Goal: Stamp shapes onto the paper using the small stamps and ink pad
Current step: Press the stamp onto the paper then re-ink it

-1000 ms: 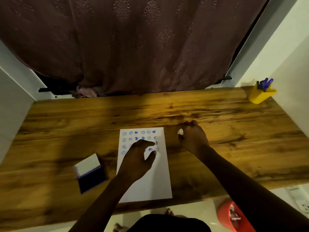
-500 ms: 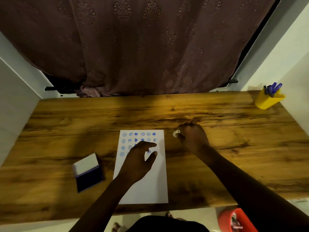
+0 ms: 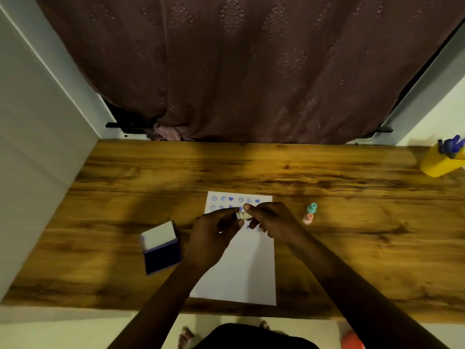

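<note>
A white paper (image 3: 239, 268) lies on the wooden table (image 3: 352, 248), with rows of blue stamped shapes along its top. Above the paper my left hand (image 3: 214, 233) and my right hand (image 3: 271, 220) meet, both pinching a small pale stamp (image 3: 242, 215) between their fingertips. To the left of the paper sits the open ink pad (image 3: 161, 248), its white lid up and its dark blue pad facing me. A green stamp (image 3: 312, 208) and a pink stamp (image 3: 308, 218) stand on the table just right of the paper.
A yellow cup with blue pens (image 3: 442, 157) stands at the table's far right corner. A dark curtain (image 3: 239, 71) hangs behind the table and a white wall (image 3: 32, 159) borders it on the left. A red object (image 3: 352, 341) lies on the floor at lower right.
My right hand has brought the pale stamp from the table right of the paper over to my left hand, which lifted off the sheet. Two stamps now show where my right hand was.
</note>
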The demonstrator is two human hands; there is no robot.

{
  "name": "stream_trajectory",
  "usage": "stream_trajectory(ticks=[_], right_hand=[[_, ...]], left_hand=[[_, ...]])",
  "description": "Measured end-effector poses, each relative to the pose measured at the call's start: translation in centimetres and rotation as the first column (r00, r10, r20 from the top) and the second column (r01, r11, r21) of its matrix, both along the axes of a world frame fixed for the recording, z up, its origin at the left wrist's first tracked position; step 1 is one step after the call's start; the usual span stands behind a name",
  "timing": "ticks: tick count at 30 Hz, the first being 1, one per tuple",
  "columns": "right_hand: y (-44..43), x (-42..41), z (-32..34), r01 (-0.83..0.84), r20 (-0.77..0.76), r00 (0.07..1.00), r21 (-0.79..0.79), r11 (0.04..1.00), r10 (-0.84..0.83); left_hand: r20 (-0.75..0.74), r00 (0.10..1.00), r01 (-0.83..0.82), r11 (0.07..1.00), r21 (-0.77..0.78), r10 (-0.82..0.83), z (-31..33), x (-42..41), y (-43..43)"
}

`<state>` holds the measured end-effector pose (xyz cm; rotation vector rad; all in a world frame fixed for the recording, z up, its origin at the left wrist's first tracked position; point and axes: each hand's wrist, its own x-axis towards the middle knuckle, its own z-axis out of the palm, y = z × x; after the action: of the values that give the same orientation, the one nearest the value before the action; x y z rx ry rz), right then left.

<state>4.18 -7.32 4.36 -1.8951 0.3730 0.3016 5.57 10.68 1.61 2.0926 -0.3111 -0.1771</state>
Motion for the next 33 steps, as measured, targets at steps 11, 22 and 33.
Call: stream_trajectory(ticks=[11, 22, 33], right_hand=[[8.2, 1.4, -2.2, -0.166, -0.062, 0.983, 0.123, 0.978, 0.175], [14.0, 2.8, -2.2, -0.458, 0.02, 0.888, -0.075, 0.886, 0.46], [20.7, 2.5, -5.4, -0.533, 0.066, 0.693, -0.624, 0.572, 0.718]], left_hand=[[-0.039, 0.995, -0.094, 0.985, -0.142, 0.089, -0.1, -1.2, 8.6], [-0.04, 0.971, -0.241, 0.964, -0.117, 0.237, -0.8, -1.2, 16.7], [-0.058, 0.913, -0.408, 0.911, -0.062, 0.404, -3.4, -3.0, 24.7]])
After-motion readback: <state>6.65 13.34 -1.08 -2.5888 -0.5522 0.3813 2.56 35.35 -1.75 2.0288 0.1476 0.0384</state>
